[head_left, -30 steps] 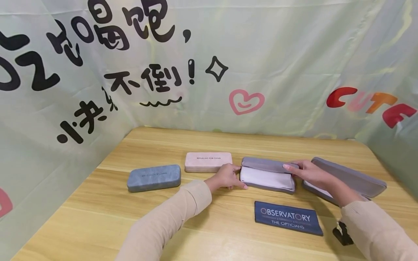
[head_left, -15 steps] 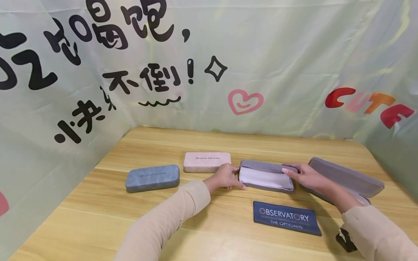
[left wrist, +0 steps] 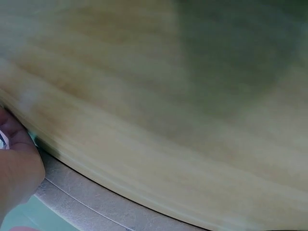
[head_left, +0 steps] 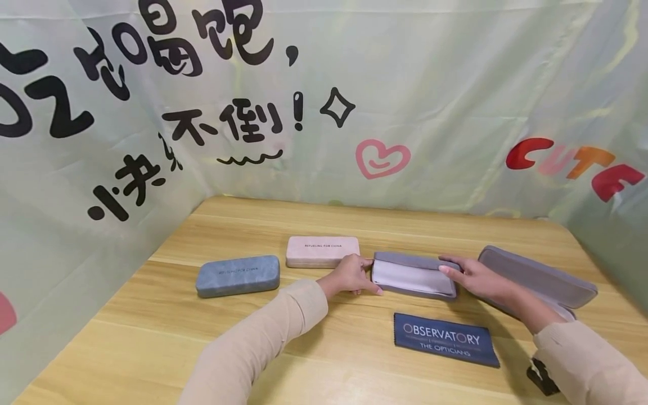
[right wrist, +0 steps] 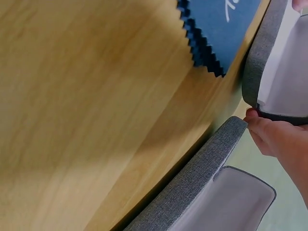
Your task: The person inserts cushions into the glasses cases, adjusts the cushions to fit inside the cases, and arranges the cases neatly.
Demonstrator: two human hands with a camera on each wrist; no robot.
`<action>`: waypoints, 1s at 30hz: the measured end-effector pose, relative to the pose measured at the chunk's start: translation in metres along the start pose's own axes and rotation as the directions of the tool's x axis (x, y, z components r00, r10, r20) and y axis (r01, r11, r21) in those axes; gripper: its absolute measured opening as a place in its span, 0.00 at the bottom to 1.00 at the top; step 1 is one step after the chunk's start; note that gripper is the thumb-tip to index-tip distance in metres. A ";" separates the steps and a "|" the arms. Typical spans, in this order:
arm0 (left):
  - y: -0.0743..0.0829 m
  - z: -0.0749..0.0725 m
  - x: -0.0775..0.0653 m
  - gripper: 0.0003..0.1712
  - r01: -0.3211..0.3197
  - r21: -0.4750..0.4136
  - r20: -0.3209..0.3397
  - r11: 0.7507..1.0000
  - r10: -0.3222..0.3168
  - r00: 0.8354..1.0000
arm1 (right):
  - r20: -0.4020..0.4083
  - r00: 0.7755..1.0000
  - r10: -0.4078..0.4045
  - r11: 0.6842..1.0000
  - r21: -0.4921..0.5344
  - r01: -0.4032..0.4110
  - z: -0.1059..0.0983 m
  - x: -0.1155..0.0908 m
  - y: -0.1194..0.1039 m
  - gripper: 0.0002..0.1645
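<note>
An open grey glasses case [head_left: 414, 291] with a pale lining lies on the table, its hinged lid raised at the back. My left hand [head_left: 349, 274] grips the left end, thumb at the front corner and fingers toward the back. At the other end my right hand [head_left: 478, 277] pinches the lid's right side, its thumb in front. In the right wrist view, the fingers of that right hand [right wrist: 276, 132] are right at the corner of the grey case [right wrist: 262, 62]. Only part of my left hand [left wrist: 19, 166] shows in the left wrist view.
A pink case [head_left: 322, 251] sits behind my left hand, and a blue case [head_left: 238, 275] is farther left. Another open grey case [head_left: 539, 278] stands behind my right forearm. In front lies a navy cloth [head_left: 446, 340]. A small black object [head_left: 541, 378] is partly hidden by my sleeve.
The grey case's lid has changed its tilt, its top edge now lower in the head view. My right hand has moved slightly with it, while my left hand keeps its place.
</note>
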State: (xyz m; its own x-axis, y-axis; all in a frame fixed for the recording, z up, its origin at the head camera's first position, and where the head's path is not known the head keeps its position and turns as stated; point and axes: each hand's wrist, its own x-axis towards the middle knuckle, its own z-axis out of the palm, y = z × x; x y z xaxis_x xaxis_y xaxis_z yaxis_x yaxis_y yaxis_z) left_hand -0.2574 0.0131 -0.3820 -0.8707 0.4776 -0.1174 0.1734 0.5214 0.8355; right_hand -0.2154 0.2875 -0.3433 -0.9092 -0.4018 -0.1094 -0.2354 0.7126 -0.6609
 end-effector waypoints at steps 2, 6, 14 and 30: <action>0.000 0.000 0.000 0.45 -0.003 -0.002 0.000 1.000 0.003 1.000 | 0.006 1.000 0.004 1.000 0.003 -0.004 0.001 -0.001 0.000 0.38; -0.001 0.000 0.000 0.45 -0.013 0.008 0.008 1.000 0.013 1.000 | 0.023 1.000 0.018 1.000 0.014 -0.018 0.003 -0.004 -0.001 0.40; -0.001 0.000 0.001 0.46 -0.033 0.021 0.015 0.999 0.033 0.999 | 0.002 1.000 0.021 1.000 -0.017 -0.021 0.004 -0.005 0.002 0.41; -0.003 0.000 0.002 0.46 -0.060 0.049 0.013 0.997 0.059 0.998 | -0.050 0.998 -0.038 0.992 -0.126 0.031 0.009 -0.007 0.002 0.38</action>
State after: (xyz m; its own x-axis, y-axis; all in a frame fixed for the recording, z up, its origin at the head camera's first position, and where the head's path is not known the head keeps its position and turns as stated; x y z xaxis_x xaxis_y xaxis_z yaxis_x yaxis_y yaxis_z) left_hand -0.2592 0.0123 -0.3847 -0.8531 0.5164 -0.0747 0.2474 0.5264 0.8135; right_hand -0.2067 0.2862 -0.3504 -0.9157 -0.3990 -0.0470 -0.3051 0.7666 -0.5651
